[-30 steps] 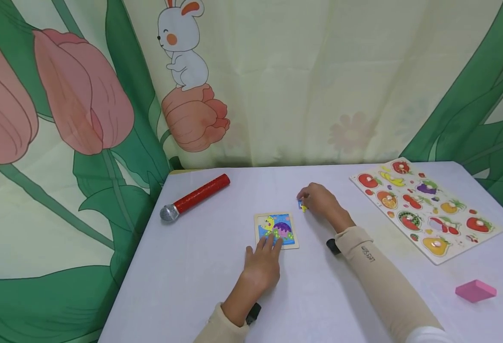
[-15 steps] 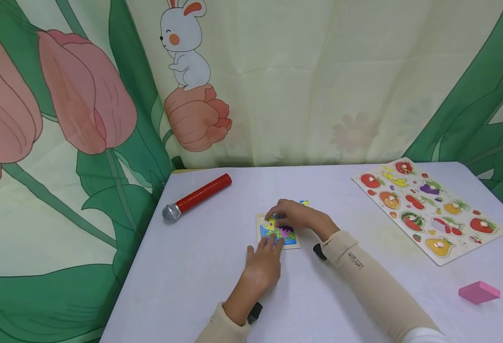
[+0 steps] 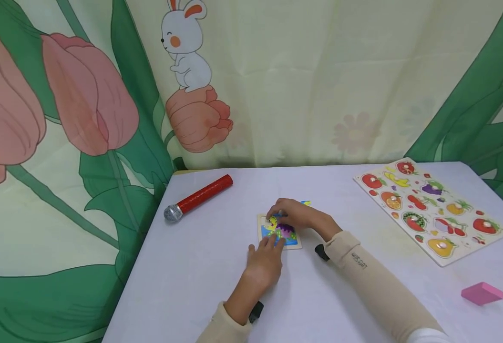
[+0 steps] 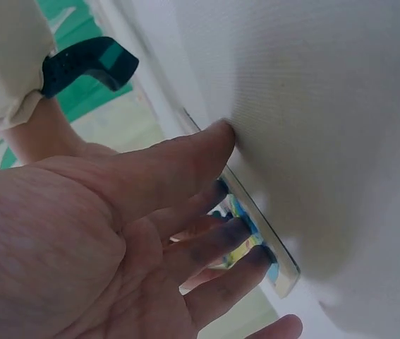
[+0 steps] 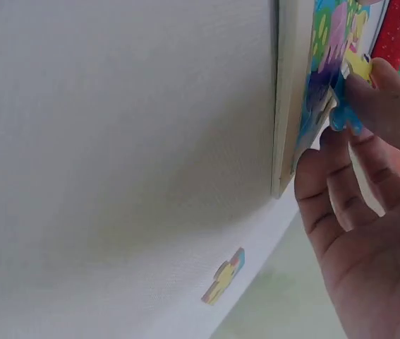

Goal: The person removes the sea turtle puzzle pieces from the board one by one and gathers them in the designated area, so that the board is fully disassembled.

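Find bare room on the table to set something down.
Bare white tablecloth lies between the red silver-headed microphone and left hand, and between the right beige sleeve and pink block. Crowded: the square wooden puzzle, occupied by that hand and the right hand.

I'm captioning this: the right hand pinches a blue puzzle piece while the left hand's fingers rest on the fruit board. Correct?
One slip: in the head view, the left hand rests its fingers on the framed jigsaw puzzle, not on the fruit board. The right hand does pinch a blue puzzle piece.
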The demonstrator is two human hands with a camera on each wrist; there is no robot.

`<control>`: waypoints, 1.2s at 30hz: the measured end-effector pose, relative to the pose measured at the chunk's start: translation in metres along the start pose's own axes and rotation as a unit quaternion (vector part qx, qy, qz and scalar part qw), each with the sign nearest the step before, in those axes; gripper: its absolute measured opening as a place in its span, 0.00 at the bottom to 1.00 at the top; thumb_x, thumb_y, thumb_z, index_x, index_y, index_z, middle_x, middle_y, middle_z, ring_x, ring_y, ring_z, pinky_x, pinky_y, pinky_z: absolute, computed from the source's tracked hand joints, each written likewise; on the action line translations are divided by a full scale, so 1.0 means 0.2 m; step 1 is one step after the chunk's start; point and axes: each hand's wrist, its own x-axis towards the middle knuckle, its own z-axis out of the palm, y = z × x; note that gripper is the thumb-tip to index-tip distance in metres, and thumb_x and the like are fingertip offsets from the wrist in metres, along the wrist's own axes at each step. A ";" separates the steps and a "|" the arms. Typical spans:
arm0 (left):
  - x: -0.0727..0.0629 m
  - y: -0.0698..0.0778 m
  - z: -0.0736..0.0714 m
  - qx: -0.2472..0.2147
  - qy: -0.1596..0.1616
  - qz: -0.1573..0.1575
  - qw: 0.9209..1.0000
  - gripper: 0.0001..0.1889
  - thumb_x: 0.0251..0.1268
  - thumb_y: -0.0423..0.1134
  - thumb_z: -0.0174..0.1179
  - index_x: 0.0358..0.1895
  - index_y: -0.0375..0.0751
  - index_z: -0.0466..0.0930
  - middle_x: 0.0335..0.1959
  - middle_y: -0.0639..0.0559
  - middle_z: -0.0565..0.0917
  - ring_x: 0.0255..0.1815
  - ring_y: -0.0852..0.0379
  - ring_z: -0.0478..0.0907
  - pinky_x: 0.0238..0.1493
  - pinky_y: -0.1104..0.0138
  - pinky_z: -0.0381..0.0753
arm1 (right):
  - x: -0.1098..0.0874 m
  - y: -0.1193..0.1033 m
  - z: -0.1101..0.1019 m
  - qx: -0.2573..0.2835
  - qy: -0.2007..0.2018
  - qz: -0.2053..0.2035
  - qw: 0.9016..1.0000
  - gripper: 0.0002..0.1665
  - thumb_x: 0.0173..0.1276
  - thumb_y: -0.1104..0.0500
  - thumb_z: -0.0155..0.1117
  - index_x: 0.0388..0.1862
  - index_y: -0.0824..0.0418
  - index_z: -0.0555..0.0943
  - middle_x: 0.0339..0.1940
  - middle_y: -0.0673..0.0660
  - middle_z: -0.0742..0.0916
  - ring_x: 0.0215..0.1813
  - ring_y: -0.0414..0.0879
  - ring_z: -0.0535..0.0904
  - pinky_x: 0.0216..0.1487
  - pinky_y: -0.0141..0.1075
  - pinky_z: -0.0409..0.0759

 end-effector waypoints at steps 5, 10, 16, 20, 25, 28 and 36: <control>-0.01 0.01 -0.01 0.004 0.013 0.003 1.000 0.30 0.73 0.43 0.65 0.75 0.48 0.70 0.76 0.48 0.69 0.74 0.47 0.67 0.64 0.44 0.74 | -0.03 0.00 -0.04 0.056 0.040 0.029 0.997 0.19 0.73 0.71 0.63 0.61 0.64 0.82 0.46 0.56 0.87 0.50 0.52 0.83 0.56 0.48 0.81; -0.01 0.00 -0.02 0.017 0.025 0.009 1.000 0.31 0.72 0.44 0.66 0.75 0.47 0.70 0.76 0.47 0.69 0.74 0.47 0.68 0.63 0.44 0.75 | -0.08 0.06 -0.14 0.071 0.112 0.079 0.988 0.11 0.72 0.70 0.65 0.52 0.67 0.86 0.46 0.59 0.89 0.50 0.55 0.84 0.56 0.51 0.81; -0.02 0.01 -0.01 0.014 0.033 0.011 0.999 0.31 0.71 0.43 0.67 0.75 0.47 0.71 0.75 0.47 0.70 0.73 0.47 0.69 0.63 0.45 0.76 | -0.21 0.19 -0.25 0.015 0.147 0.156 0.977 0.10 0.74 0.71 0.60 0.49 0.67 0.86 0.46 0.64 0.87 0.53 0.60 0.80 0.56 0.55 0.79; -0.02 0.01 -0.01 0.014 0.036 0.005 0.999 0.29 0.72 0.42 0.65 0.74 0.47 0.72 0.75 0.48 0.70 0.73 0.47 0.69 0.63 0.45 0.75 | -0.27 0.26 -0.27 0.017 0.118 0.223 0.967 0.12 0.75 0.70 0.57 0.51 0.68 0.85 0.49 0.67 0.85 0.52 0.61 0.77 0.55 0.54 0.78; -0.03 0.02 -0.01 0.005 0.034 0.001 0.999 0.26 0.75 0.39 0.61 0.74 0.47 0.71 0.75 0.47 0.70 0.74 0.47 0.68 0.64 0.44 0.74 | -0.29 0.30 -0.27 0.033 0.083 0.273 0.958 0.14 0.76 0.69 0.56 0.54 0.67 0.85 0.54 0.68 0.83 0.52 0.59 0.75 0.56 0.52 0.77; -0.02 0.02 -0.01 0.004 0.032 0.000 0.999 0.27 0.75 0.39 0.61 0.75 0.47 0.71 0.76 0.48 0.69 0.74 0.47 0.68 0.64 0.44 0.74 | -0.28 0.32 -0.26 0.030 0.088 0.278 0.956 0.14 0.75 0.70 0.56 0.53 0.68 0.86 0.54 0.68 0.84 0.51 0.59 0.75 0.56 0.53 0.76; -0.02 0.03 0.00 0.017 0.034 0.000 0.999 0.26 0.76 0.34 0.58 0.74 0.45 0.71 0.75 0.46 0.69 0.73 0.46 0.68 0.64 0.44 0.75 | -0.25 0.34 -0.20 0.006 0.114 0.288 0.951 0.12 0.75 0.69 0.59 0.51 0.66 0.86 0.49 0.66 0.84 0.52 0.60 0.74 0.59 0.56 0.74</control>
